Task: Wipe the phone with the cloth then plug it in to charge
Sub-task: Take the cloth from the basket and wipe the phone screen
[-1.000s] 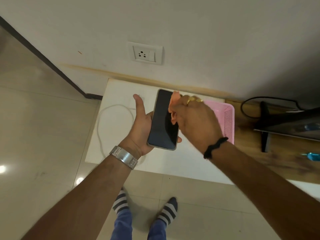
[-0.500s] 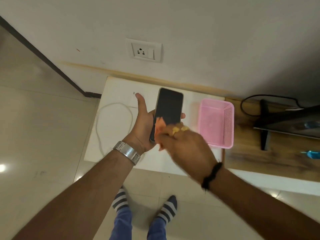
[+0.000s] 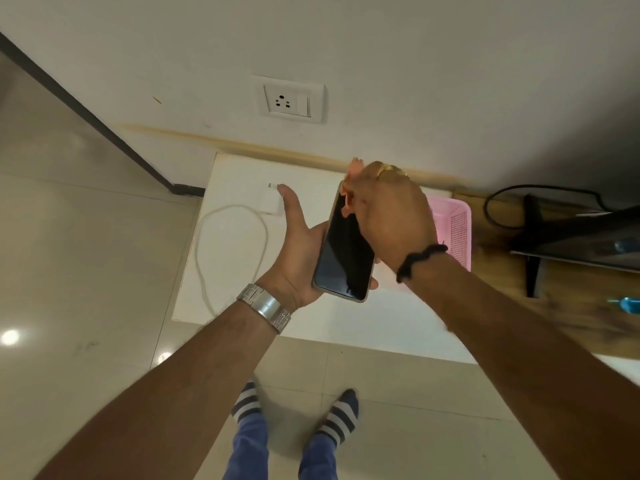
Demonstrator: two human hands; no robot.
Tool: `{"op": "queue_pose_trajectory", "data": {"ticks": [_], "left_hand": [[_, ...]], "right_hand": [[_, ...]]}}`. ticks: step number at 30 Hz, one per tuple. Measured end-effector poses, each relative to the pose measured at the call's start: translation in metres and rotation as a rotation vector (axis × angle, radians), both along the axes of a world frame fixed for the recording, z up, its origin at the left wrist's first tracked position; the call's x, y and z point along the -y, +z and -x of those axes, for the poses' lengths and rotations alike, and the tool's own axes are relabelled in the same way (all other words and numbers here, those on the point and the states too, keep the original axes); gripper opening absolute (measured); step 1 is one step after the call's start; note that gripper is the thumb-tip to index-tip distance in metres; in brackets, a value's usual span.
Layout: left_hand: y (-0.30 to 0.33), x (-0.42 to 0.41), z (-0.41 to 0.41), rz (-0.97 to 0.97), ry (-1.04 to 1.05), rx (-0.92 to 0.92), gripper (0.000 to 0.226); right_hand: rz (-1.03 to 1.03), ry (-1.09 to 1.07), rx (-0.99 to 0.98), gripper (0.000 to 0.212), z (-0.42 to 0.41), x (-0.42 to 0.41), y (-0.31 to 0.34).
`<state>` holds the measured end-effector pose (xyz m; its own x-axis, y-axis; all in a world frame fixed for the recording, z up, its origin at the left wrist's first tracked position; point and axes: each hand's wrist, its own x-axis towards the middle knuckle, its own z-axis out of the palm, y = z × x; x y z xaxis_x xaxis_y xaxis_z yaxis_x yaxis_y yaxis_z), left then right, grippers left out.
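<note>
Charger (image 3: 270, 202) and cable (image 3: 232, 251) on table (image 3: 346, 317), basket (image 3: 457, 230) right

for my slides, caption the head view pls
Left hand holds phone while right hand wipes it with cloth.

Phone (image 3: 346, 251): dark, blank screen facing up, pale metallic edge, held tilted above the white table (image 3: 346, 317). Cloth (image 3: 353, 174): small, pale orange, bunched against the phone's top end, mostly hidden. Charger (image 3: 272, 202): white block lying flat on the table's far left part. Cable (image 3: 235, 244): white, looped over the table's left edge. Wall socket (image 3: 289, 100): white, nothing plugged into it.
</note>
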<state>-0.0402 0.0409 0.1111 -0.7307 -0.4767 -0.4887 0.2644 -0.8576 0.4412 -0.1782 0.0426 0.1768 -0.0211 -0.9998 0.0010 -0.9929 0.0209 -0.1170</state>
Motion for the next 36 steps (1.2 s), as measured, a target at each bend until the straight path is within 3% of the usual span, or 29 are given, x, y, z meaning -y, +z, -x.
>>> {"op": "queue_pose_trajectory", "data": {"ticks": [5, 8, 11, 16, 21, 27, 32, 36], "left_hand": [[-0.009, 0.008, -0.006, -0.076, 0.109, 0.078, 0.115], [-0.008, -0.003, -0.005, -0.005, -0.028, -0.012, 0.136], [-0.002, 0.000, -0.004, 0.010, -0.014, 0.000, 0.134], [-0.004, 0.013, -0.015, -0.044, 0.072, 0.058, 0.126], [-0.003, 0.007, -0.012, -0.013, 0.002, -0.007, 0.144], [-0.006, 0.011, -0.019, -0.044, 0.077, 0.052, 0.135], [-0.007, 0.008, -0.016, -0.030, 0.041, 0.014, 0.139], [-0.010, 0.013, -0.018, -0.029, 0.080, 0.056, 0.138]], "right_hand": [[-0.176, 0.235, 0.124, 0.020, -0.037, -0.058, 0.008], [-0.081, 0.098, 0.056, 0.031, -0.009, -0.016, 0.007], [-0.013, 0.002, 0.036, 0.025, -0.005, 0.001, 0.002], [-0.183, 0.254, 0.186, 0.015, -0.043, -0.067, 0.004], [-0.047, -0.010, 0.043, 0.026, 0.012, -0.006, -0.006], [-0.214, 0.253, 0.158, 0.026, -0.022, -0.063, 0.002], [-0.103, 0.035, 0.057, 0.027, 0.014, -0.022, -0.002], [-0.286, 0.292, 0.149, 0.022, -0.031, -0.080, 0.006]]}}
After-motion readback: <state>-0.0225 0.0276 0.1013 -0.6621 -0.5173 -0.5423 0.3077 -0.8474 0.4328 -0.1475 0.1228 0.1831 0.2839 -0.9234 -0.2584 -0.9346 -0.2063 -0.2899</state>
